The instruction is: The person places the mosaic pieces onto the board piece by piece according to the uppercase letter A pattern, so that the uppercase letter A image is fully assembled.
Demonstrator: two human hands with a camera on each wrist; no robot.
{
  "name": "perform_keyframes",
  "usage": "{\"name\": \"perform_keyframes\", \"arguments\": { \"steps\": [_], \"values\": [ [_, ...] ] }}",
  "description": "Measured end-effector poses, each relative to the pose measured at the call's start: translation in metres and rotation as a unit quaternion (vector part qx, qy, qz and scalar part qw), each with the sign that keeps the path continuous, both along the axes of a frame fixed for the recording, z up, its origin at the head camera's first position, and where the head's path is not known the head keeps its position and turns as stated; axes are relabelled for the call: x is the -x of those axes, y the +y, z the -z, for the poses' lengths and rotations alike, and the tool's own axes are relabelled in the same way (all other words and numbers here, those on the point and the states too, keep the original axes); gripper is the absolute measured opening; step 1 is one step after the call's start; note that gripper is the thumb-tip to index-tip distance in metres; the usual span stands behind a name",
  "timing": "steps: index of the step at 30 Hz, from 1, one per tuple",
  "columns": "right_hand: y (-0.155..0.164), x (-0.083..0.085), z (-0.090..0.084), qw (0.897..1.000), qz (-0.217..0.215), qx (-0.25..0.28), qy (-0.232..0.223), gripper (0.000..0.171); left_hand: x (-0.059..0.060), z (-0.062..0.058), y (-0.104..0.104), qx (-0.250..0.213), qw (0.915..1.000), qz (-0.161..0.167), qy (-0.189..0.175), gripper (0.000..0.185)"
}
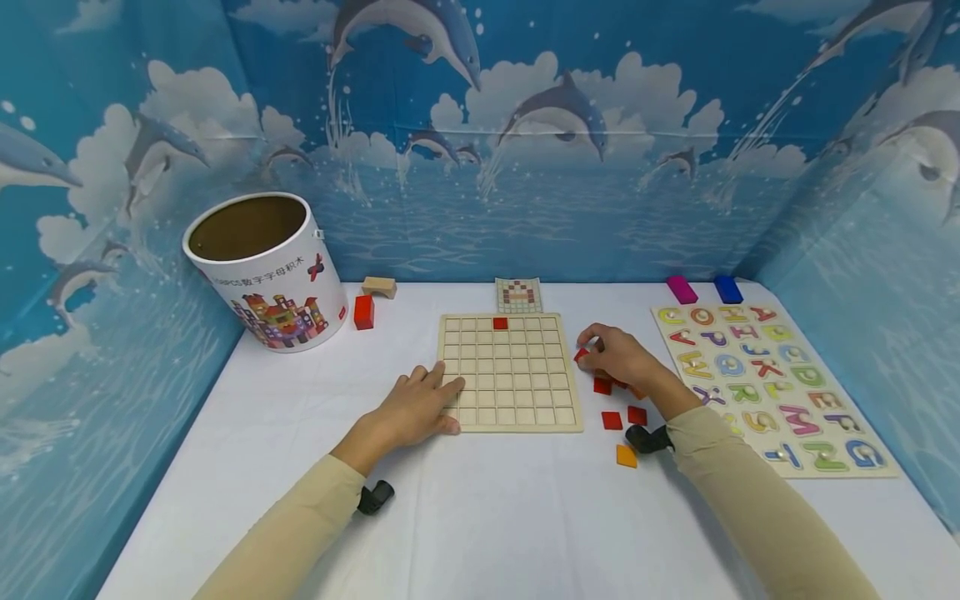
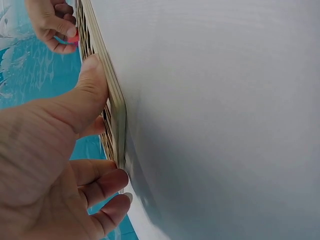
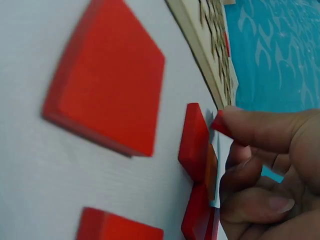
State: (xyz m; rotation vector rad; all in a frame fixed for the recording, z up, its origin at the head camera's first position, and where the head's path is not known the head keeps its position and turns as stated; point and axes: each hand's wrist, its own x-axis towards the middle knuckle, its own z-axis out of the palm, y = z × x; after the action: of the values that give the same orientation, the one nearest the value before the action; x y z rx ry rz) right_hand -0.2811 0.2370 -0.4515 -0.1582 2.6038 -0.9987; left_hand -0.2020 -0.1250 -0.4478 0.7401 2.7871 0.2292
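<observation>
Bucket (image 1: 266, 271) far left; alphabet puzzle (image 1: 765, 379) probably clear, right.

The head view looks forward and down over the whole tabletop (image 1: 525, 517) from its near edge. Both wrist views sit very close, low against it, sharing the grid board (image 1: 510, 371) edge (image 2: 117, 107) (image 3: 200, 55).

Red tiles (image 1: 612, 420) and one orange tile (image 1: 626, 456) (square), pale wooden grid board (image 1: 510, 372), dolphin-patterned blue walls (image 1: 480, 133).
</observation>
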Motion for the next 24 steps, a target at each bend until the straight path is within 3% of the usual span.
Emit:
{"name": "perform_keyframes", "arguments": {
  "steps": [5,9,12,15,24],
  "values": [
    [0.006,0.008,-0.001,0.994,0.045,0.097,-0.030,0.037,0.001,0.000,-0.001,0.002,1.0000,0.001,-0.001,0.077],
    [0.005,0.016,0.000,0.976,0.086,0.195,-0.055,0.040,0.001,0.000,-0.001,0.003,1.0000,0.003,-0.002,0.076],
    [-0.003,0.021,-0.002,0.964,0.094,0.240,-0.063,0.044,0.001,0.001,-0.001,0.002,1.0000,0.006,0.000,0.076],
    [-0.016,0.026,-0.005,0.960,0.087,0.257,-0.065,0.048,0.001,0.001,-0.001,0.000,1.0000,0.006,0.002,0.076],
    [-0.068,0.039,-0.003,0.969,0.032,0.237,-0.060,0.046,0.001,0.002,-0.001,0.000,1.0000,0.003,0.003,0.075]
  ]
}}
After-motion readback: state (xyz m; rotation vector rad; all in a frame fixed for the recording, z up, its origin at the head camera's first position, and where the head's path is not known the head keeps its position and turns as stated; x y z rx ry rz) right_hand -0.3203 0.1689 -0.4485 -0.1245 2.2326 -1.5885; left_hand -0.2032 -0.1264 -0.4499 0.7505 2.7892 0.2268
